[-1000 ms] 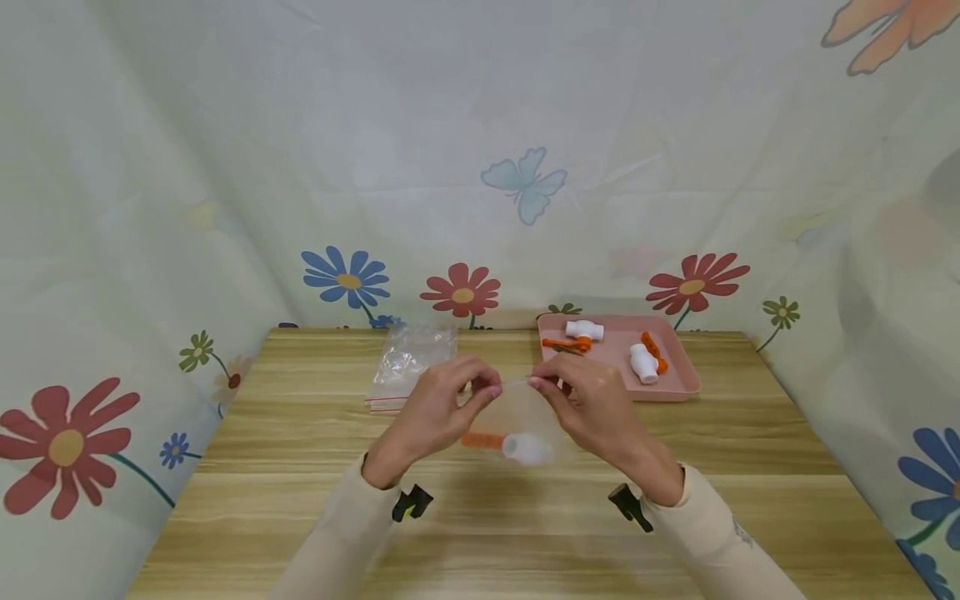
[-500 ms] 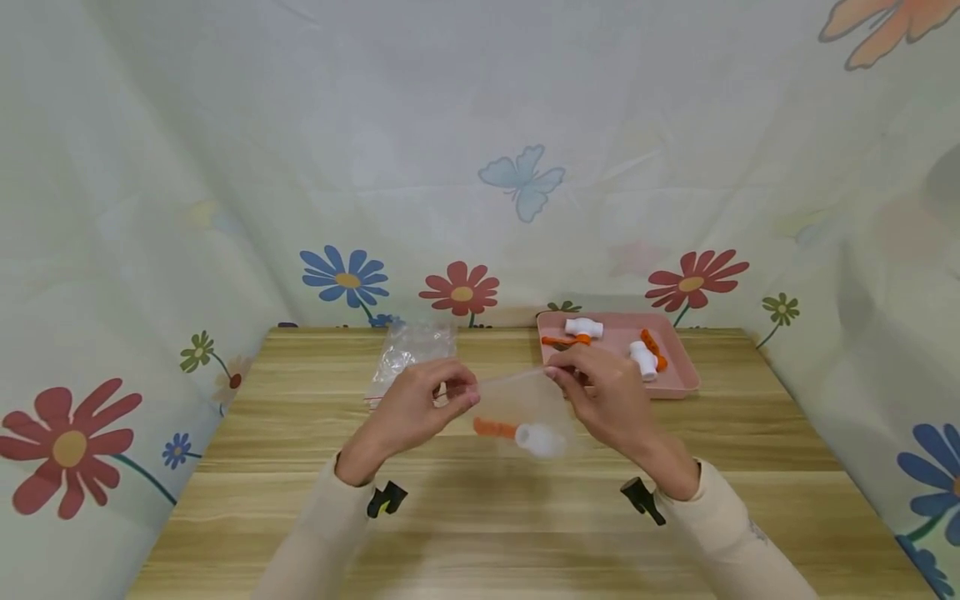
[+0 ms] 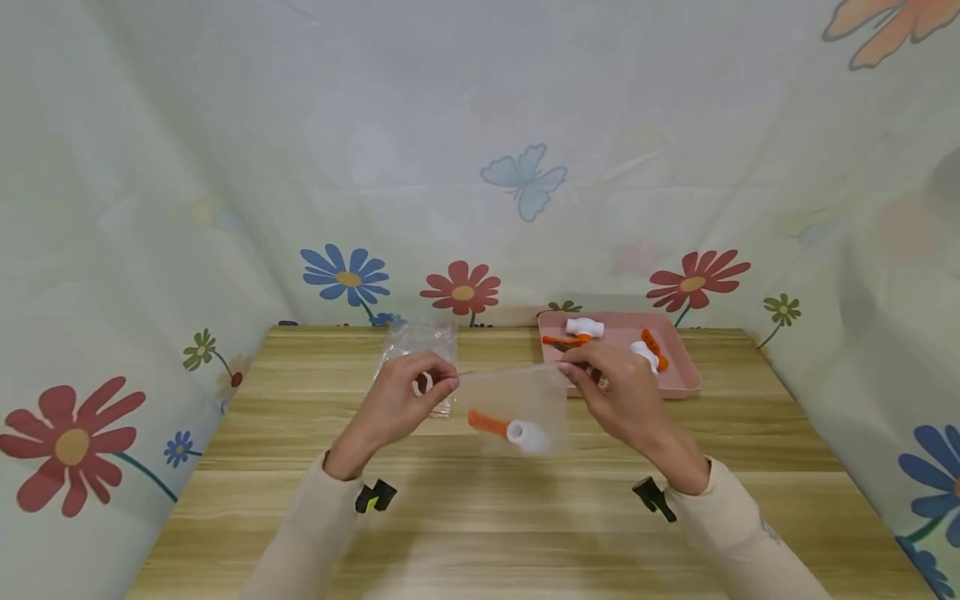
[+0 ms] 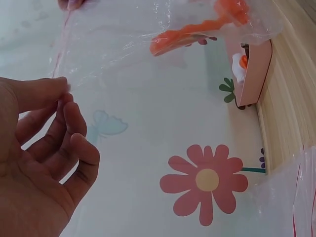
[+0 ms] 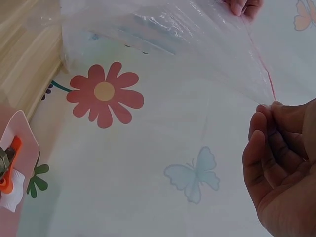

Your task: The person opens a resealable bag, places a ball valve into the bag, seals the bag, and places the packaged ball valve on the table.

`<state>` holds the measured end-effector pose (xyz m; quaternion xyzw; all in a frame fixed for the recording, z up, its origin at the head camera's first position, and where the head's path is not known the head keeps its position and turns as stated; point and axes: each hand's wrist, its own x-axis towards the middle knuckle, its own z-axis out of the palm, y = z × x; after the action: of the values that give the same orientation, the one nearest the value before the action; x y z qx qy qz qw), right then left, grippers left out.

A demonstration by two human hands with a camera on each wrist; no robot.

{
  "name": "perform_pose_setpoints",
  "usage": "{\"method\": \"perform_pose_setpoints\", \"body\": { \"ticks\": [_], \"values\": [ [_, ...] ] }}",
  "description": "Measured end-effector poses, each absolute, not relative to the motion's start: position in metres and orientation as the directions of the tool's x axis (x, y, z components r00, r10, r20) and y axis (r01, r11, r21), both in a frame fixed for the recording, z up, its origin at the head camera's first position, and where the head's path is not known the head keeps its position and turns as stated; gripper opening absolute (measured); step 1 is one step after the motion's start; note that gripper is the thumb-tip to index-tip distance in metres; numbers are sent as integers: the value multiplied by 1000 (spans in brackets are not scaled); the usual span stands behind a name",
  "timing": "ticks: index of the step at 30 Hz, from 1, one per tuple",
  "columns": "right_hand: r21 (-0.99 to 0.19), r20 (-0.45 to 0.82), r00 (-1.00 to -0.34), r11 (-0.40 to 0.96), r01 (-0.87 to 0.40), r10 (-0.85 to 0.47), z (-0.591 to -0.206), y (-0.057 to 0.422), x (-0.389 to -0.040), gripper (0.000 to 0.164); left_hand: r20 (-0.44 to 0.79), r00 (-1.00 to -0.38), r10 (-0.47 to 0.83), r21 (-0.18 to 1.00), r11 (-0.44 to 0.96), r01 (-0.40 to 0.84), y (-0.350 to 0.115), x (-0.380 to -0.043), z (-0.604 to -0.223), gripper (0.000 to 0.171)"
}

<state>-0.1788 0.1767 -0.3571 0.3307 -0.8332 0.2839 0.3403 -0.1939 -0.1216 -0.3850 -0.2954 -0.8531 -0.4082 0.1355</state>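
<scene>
Moving apart since the earlier frame, the left hand [image 3: 397, 404] and right hand [image 3: 622, 400] are pinching opposite ends of the clear bag [image 3: 517, 387]; the valve [image 3: 499, 427] is lying crosswise inside, below and between them, white body [image 3: 531, 437] nearer the right

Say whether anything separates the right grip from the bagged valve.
Yes, the clear bag: the right grip pinches its top edge, while the valve lies inside, lower down. Nothing else visible intervenes.

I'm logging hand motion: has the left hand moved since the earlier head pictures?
Yes. In the head view, the left hand has moved leftward, farther from the pink tray, which sits in practically the same place throughout.
</scene>
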Motion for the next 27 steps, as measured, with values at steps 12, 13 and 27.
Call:
{"method": "perform_pose_setpoints", "body": {
  "ticks": [12, 13, 27],
  "values": [
    [-331, 715, -606, 593, -734, -350, -372, 179, -210, 10, 491, -791, 366, 606, 509, 611, -119, -220, -390, 4],
    [-337, 710, -611, 592, -732, -350, -373, 180, -213, 8, 484, -795, 365, 610, 512, 606, -118, -223, -391, 5],
    [-347, 580, -747, 731, -588, -326, -404, 181, -258, 10, 418, -827, 377, 604, 565, 563, -113, -261, -417, 11]
  ]
}}
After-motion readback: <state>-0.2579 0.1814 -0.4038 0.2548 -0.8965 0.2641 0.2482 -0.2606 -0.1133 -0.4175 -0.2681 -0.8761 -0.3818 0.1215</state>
